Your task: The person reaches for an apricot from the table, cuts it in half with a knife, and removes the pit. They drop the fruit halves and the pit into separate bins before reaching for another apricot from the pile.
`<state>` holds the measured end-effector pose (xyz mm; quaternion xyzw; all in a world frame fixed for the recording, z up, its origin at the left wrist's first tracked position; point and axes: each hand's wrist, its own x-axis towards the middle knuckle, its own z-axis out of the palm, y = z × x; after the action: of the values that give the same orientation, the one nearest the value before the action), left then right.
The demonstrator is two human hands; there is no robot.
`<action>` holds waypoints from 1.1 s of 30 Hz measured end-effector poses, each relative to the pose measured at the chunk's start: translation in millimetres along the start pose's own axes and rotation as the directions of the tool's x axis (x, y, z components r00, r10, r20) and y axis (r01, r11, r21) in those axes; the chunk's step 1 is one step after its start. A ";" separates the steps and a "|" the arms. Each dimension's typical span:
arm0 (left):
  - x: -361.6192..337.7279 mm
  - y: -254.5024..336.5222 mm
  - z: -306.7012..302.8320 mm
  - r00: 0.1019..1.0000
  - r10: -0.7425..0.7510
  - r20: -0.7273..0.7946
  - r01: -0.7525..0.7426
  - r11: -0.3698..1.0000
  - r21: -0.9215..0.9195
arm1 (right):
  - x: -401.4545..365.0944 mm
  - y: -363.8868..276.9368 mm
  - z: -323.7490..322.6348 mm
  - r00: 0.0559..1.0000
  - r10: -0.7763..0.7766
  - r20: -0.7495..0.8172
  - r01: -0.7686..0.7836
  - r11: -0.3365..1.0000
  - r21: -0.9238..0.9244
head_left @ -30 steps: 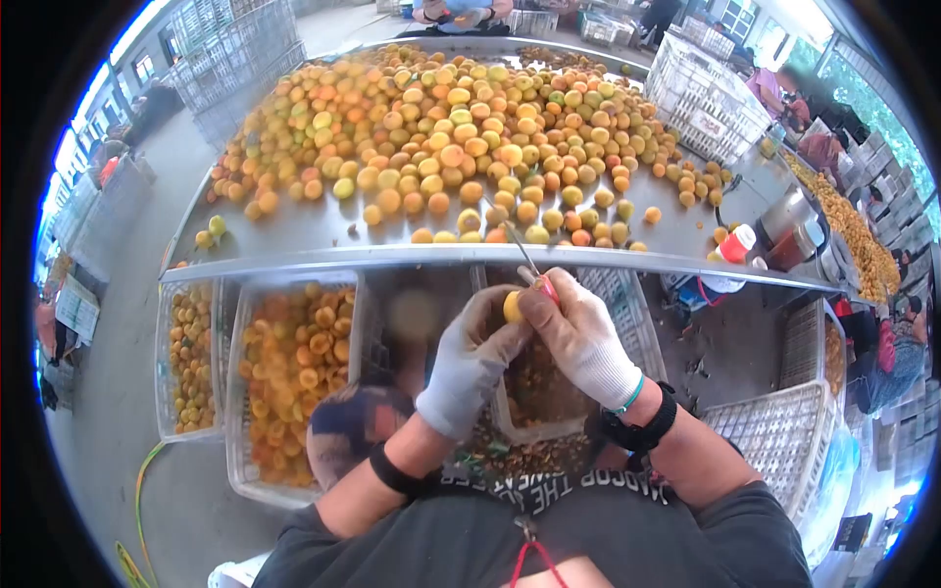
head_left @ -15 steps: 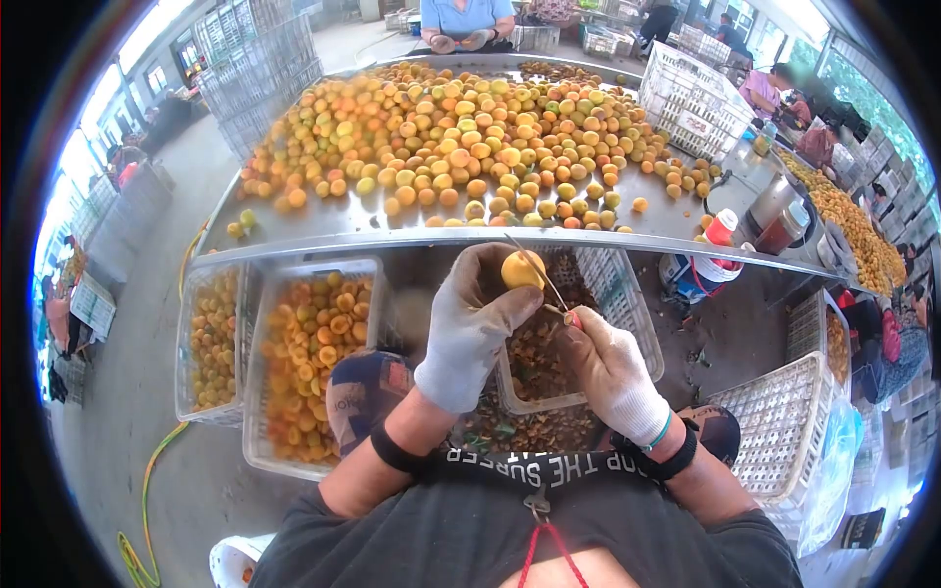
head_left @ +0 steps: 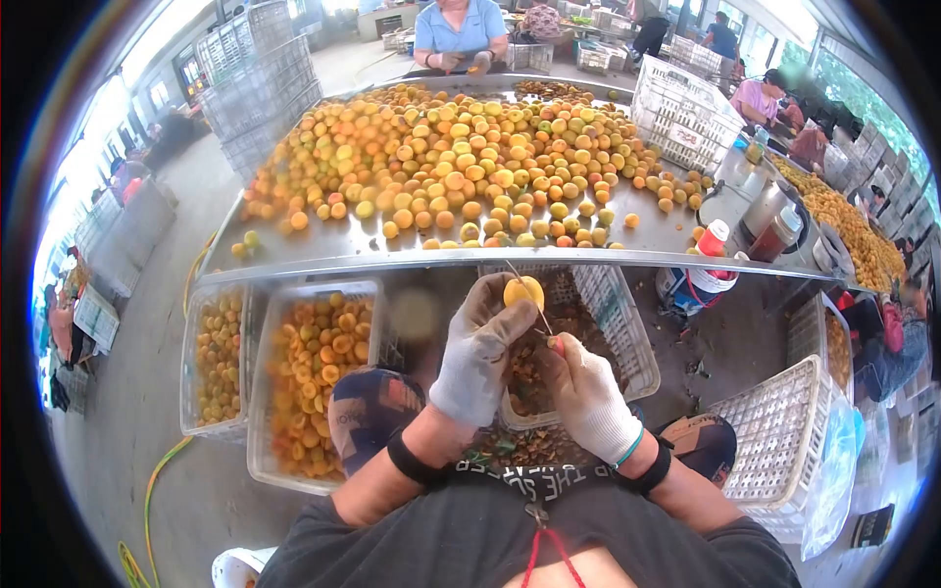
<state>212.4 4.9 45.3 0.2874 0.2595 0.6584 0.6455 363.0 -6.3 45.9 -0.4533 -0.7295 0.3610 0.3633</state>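
Note:
Between the thumb and fingers of my gloved left hand (head_left: 477,353) is a yellow-orange apricot (head_left: 527,291). My right hand (head_left: 591,400), also in a white glove, is closed on the red handle of a thin-bladed knife (head_left: 530,303). The blade slants up and left across the apricot, against its skin. Both hands are held over a white crate (head_left: 642,338) with brown scraps in it. Straight ahead, a heap of apricots (head_left: 421,162) covers much of the metal table (head_left: 667,211).
To my left stand a crate of halved apricots (head_left: 257,431) and a crate of apricots (head_left: 196,416). A perforated white crate (head_left: 774,421) is at my right. A red-capped bottle (head_left: 713,238) stands by the table's front edge. Across the table a person (head_left: 459,34) works.
My hands have come slightly lower and closer together, with the knife still against the apricot. The view has tilted up a little, showing more of the person across the table.

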 end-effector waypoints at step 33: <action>19.8 -28.0 -4.7 0.980 -0.198 0.030 0.200 0.976 -0.089 | 9.5 20.8 16.8 0.990 0.050 -0.129 -0.071 0.983 -0.167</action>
<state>228.6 25.7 22.9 0.2370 0.2497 0.5985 0.7233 353.7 6.0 22.1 -0.5264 -0.7197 0.2789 0.3567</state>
